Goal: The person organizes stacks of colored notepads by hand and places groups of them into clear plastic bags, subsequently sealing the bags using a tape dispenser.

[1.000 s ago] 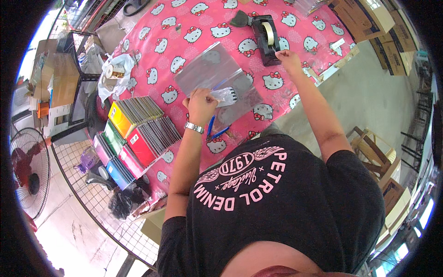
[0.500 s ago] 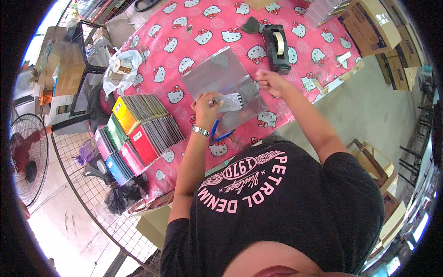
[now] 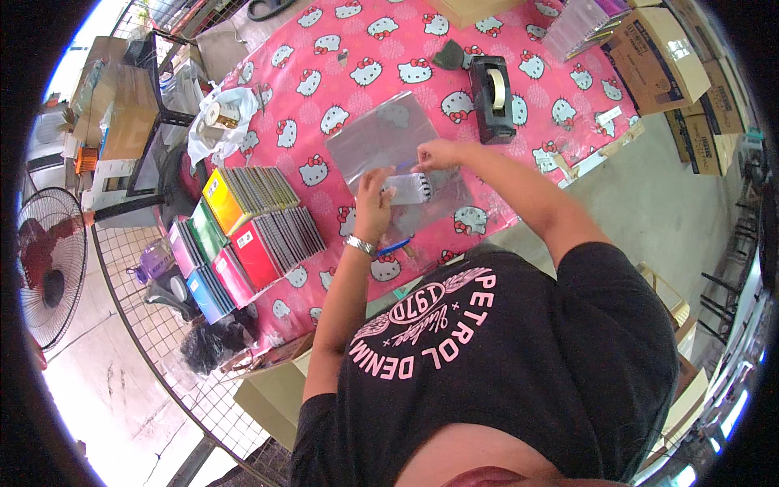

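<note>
A small spiral notepad [image 3: 412, 188] with a pale cover and black coil lies on a clear plastic sheet [image 3: 375, 140]. My left hand [image 3: 375, 203] is at the notepad's left end, thumb and fingers apart, touching the pad or the plastic. Just above the coil, my right hand [image 3: 438, 156] has its fingertips pinched together; what they grip is too small to tell. A thin blue strip [image 3: 403, 165] shows between the hands. Below the plastic, near my left wrist, lies a blue-handled tool [image 3: 393, 247], partly hidden by the forearm.
Stacks of coloured spiral notebooks [image 3: 264, 231] stand on the left of the pink patterned tablecloth [image 3: 312, 170]. A black tape dispenser [image 3: 492, 101] sits beyond my right hand. Farther left is a roll in a white bag [image 3: 221, 118]. Cardboard boxes [image 3: 653, 65] stand at the far right.
My right hand has moved left, from beside the plastic to above the notepad's coil. My left hand has loosened, its thumb and fingers farther apart. The view has shifted slightly.
</note>
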`<state>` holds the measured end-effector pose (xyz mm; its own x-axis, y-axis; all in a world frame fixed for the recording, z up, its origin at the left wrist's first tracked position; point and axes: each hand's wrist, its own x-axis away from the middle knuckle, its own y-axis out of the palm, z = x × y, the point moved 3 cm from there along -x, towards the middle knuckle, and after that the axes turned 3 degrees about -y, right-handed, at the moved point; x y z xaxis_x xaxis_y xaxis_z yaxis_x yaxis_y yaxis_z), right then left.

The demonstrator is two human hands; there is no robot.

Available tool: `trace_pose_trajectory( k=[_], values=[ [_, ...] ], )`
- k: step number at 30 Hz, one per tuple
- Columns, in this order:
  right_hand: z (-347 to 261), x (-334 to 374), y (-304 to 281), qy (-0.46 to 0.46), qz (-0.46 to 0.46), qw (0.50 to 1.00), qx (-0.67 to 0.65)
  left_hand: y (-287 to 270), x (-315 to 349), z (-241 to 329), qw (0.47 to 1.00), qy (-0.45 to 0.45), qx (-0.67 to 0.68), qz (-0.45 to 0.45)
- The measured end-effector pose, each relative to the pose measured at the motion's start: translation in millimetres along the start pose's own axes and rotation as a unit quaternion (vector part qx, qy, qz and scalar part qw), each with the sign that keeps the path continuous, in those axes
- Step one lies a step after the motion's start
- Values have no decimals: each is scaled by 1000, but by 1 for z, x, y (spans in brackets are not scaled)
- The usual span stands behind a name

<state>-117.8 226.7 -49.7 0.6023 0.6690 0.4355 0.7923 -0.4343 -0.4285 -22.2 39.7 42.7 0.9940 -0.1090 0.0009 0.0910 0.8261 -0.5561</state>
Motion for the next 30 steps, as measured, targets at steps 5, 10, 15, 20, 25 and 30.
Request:
trace_pose_trajectory(
  k=[5, 10, 15, 20, 25, 30],
  values=[
    [-27, 67, 55, -250, 268, 930, 17, 12, 12, -6, 995, 23, -98, 7],
    [-63, 75, -13, -166, 285, 941, -73, -1, -17, 11, 994, -27, 46, 99],
    [-83, 155, -215, -195, 653, 731, -44, -20, -21, 36, 991, -30, 49, 122],
    [-40, 258, -395, -39, 864, 501, -14, -11, 26, -3, 995, -62, 26, 78],
    [79, 279, -443, 204, 815, 537, -77, -3, 60, -15, 984, -155, 42, 72],
    [113, 256, -446, 267, 749, 603, -56, -6, 69, -34, 973, -177, 130, 78]
  ],
)
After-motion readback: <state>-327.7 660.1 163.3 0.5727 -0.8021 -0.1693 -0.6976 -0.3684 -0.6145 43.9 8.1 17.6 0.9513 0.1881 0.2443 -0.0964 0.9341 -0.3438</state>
